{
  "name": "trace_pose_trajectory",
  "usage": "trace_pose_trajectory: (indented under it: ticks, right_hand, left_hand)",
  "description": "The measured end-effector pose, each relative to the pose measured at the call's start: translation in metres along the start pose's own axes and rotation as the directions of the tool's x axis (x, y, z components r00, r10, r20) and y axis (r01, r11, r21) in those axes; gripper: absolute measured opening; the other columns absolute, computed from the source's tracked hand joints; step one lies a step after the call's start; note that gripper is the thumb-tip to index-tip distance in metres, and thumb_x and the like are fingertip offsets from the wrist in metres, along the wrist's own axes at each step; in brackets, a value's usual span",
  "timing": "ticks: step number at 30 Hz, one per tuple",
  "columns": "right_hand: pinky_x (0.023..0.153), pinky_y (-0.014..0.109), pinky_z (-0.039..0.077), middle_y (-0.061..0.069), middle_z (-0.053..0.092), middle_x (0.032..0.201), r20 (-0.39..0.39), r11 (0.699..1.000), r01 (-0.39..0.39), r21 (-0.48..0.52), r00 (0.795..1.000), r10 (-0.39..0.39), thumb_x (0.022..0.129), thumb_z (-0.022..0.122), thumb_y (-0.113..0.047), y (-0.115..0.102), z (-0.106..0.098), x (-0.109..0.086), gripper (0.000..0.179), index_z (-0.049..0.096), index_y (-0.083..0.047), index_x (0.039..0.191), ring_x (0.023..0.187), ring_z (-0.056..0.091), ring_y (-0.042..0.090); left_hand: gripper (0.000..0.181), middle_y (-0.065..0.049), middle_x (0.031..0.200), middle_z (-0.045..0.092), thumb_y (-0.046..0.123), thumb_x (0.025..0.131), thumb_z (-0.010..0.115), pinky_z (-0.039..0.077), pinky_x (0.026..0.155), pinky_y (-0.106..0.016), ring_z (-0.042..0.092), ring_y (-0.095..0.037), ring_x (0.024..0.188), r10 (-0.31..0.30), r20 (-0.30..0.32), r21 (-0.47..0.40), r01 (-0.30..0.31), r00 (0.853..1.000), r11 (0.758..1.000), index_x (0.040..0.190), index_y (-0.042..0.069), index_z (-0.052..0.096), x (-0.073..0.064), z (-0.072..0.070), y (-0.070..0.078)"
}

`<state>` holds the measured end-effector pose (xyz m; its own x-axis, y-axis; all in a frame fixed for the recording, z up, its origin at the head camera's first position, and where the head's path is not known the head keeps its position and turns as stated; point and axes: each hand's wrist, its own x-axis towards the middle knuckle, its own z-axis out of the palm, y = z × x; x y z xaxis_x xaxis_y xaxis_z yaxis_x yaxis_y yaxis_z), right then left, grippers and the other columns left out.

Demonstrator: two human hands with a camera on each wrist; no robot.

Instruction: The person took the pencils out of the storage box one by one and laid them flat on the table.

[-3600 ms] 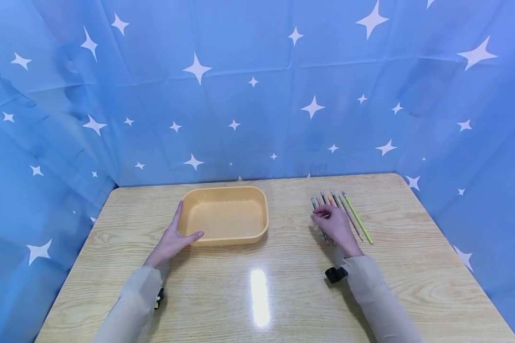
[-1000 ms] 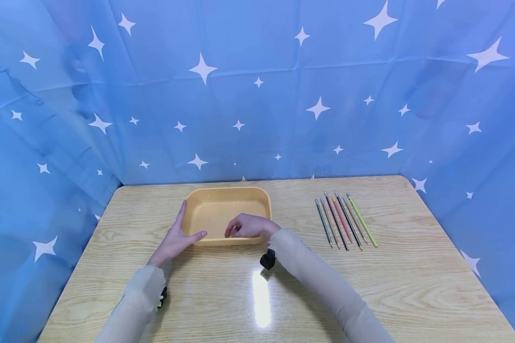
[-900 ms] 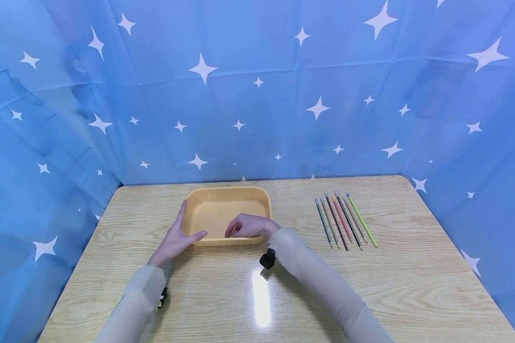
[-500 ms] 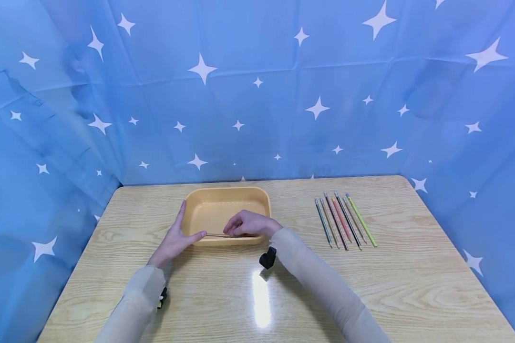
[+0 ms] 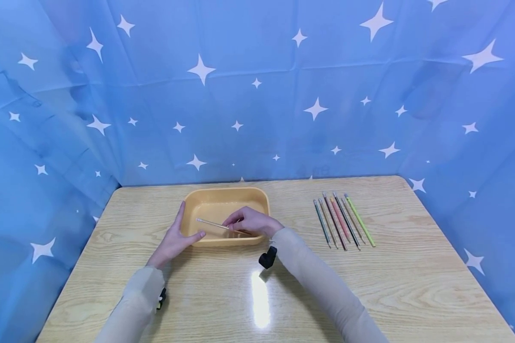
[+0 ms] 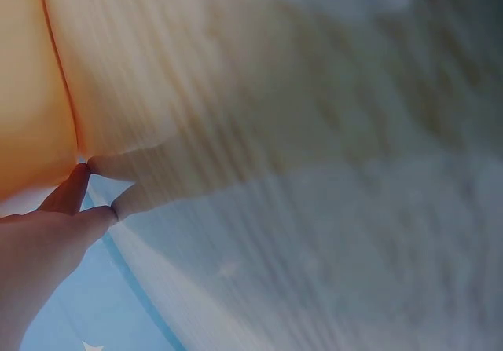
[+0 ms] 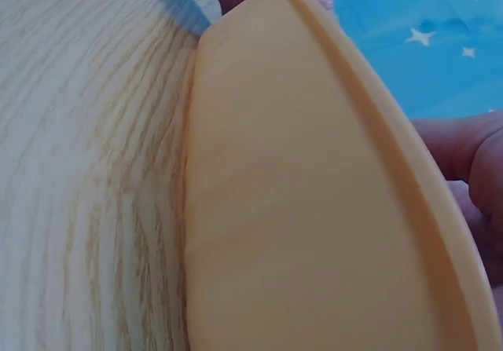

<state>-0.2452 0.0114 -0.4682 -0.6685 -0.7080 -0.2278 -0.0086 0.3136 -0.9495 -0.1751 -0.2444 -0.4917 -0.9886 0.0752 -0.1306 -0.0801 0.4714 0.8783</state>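
Observation:
A yellow-orange plastic tray (image 5: 223,190) stands on the table, left of centre. My left hand (image 5: 175,242) rests at its left front corner, fingers stretched along the side and thumb over the front rim. The left wrist view shows those fingers (image 6: 67,194) against the outer wall. Over the tray, my right hand (image 5: 251,221) pinches a thin tan pencil (image 5: 210,223) with a pale end. The pencil slants, its pale end raised to the left and the other end partly hidden under the hand. In the right wrist view, the tray's front wall (image 7: 275,170) hides most of the right hand.
Several pencils (image 5: 341,221) lie side by side on the wooden table (image 5: 206,295) to the right, a lime-green pencil (image 5: 360,221) at the outer edge. A blue curtain (image 5: 257,119) with white stars hangs behind the table.
From the pencils on the right, my right hand has come over to the tray. In the last half second the pencil in it has come up and tilted. The left hand stays put.

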Motion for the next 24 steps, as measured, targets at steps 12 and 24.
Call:
trace_pose_trajectory:
  ticks: [12,24]
  right_hand:
    - [0.075,0.024,0.049,0.015,0.067,0.105,-0.132,0.998,0.048,-0.04,0.99,-0.053,0.093,0.062,-0.005,-0.008,-0.007,-0.009,0.024,0.068,0.001,0.115,0.086,0.057,0.013]
    - [0.075,0.026,0.051,0.006,0.061,0.097,-0.185,0.99,0.103,0.096,0.979,-0.084,0.092,0.06,-0.002,-0.014,-0.018,-0.031,0.028,0.064,0.006,0.119,0.084,0.056,0.013]
  left_hand:
    - [0.115,-0.02,0.159,-0.001,0.033,0.083,0.077,0.009,0.114,-0.055,0.005,-0.042,0.143,0.001,-0.008,0.018,0.0,1.0,1.0,0.155,0.022,-0.011,-0.001,0.001,0.001]
    - [0.115,-0.019,0.159,-0.003,0.032,0.083,0.077,0.006,0.114,-0.055,0.002,-0.041,0.143,0.006,-0.002,0.004,-0.006,1.0,1.0,0.155,0.022,-0.011,-0.002,0.0,0.003]
